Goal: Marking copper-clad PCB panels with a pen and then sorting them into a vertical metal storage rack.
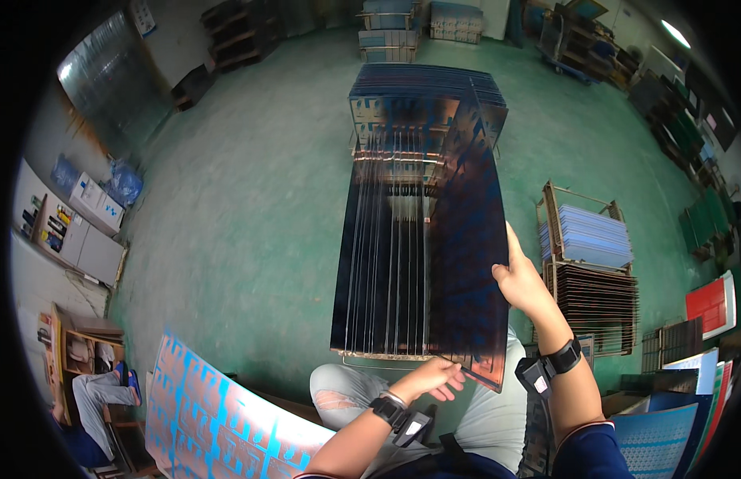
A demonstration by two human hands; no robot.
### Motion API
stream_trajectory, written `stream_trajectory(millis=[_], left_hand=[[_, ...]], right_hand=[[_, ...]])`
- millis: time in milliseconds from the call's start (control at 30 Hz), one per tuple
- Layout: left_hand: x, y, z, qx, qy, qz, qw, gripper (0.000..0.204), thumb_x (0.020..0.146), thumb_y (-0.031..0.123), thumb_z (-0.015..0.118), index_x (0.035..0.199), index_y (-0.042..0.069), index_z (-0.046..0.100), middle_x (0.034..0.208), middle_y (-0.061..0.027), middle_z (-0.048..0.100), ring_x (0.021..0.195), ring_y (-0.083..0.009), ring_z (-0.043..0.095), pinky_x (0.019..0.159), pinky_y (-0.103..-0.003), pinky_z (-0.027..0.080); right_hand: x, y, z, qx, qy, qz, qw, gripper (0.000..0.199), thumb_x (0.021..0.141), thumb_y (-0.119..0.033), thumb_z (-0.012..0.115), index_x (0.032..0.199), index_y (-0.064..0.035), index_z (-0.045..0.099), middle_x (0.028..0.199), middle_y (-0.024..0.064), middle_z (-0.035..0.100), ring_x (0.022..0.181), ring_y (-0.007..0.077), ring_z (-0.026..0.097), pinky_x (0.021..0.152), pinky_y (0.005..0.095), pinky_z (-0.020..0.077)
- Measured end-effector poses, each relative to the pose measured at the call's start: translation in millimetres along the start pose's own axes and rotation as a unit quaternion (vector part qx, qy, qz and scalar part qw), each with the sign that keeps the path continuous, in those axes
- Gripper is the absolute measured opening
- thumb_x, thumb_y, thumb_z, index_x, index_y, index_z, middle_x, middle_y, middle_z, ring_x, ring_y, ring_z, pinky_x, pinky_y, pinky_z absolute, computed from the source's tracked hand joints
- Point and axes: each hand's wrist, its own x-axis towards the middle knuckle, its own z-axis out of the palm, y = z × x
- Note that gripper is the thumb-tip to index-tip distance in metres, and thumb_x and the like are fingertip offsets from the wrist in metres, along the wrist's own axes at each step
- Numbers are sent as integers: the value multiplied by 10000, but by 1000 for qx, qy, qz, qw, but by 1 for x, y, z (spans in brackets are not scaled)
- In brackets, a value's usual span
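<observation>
- Dark, glossy thin panel (466, 263), blue-black with copper-toned patterning near its lower edge, held on edge at the right side of a wire rack (386, 355) full of similar upright sheets (378, 263).
- Right hand (521, 281) grips the panel's right edge about mid-height; fingers curl round the edge, thumb pointing up along it. Closed on the panel.
- Left hand (431, 378) sits at the panel's bottom near edge, fingers loosely bent and resting under or against it. Whether it pinches the panel or only steadies it, cannot tell.
- Panel runs away from the person, between both hands, tilted slightly off the vertical of the racked sheets.
- Judgement: handle by edges only, keep the panel parallel to its neighbours so faces don't scrape, let the lower hand carry the weight while the upper hand guides; thin sheet likely flexes, so move slowly.
- Nearby: pale patterned board (219, 419) at lower left; second rack of stacked boards (594, 279) at right; green floor (251, 199).
</observation>
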Motion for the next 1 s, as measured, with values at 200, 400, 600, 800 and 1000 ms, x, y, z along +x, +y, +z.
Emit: stream_trajectory(millis=[200,400,600,800,1000], left_hand=[[-11,51,-35,190,343,364,845,254,927,265,493,972,45,611,928,-95,652,872,-216,611,769,-363,477],[4,32,-45,503,512,231,657,489,861,225,560,1328,145,437,1416,-136,336,1357,-354,204,1093,-540,114],[7,31,-50,516,519,264,629,432,885,202,504,1313,155,466,1408,-133,355,1345,-347,236,1093,-537,138],[3,23,-55,482,524,288,641,419,856,134,519,1275,129,495,1394,-130,372,1333,-353,260,1093,-529,146],[10,21,-54,488,522,291,636,439,833,128,534,1270,138,496,1390,-125,370,1332,-343,265,1086,-544,156]], right_hand=[[16,8,5,-16,-12,-6,1000,772,783,29,418,1458,-164,98,926,199,604,480,178,524,406,301,429],[19,-32,0,-22,-81,138,987,763,758,15,409,1438,-91,78,1032,340,570,942,436,589,843,435,456],[56,39,17,-98,25,-118,988,742,762,-29,433,1436,-84,128,998,323,591,815,422,619,782,430,492],[53,61,81,-340,30,-2,940,725,808,-152,549,1422,-29,184,1404,206,315,1211,348,423,969,488,371],[33,113,122,-431,64,-52,899,710,814,-150,558,1410,6,205,1470,210,186,1367,360,171,1079,555,157]])
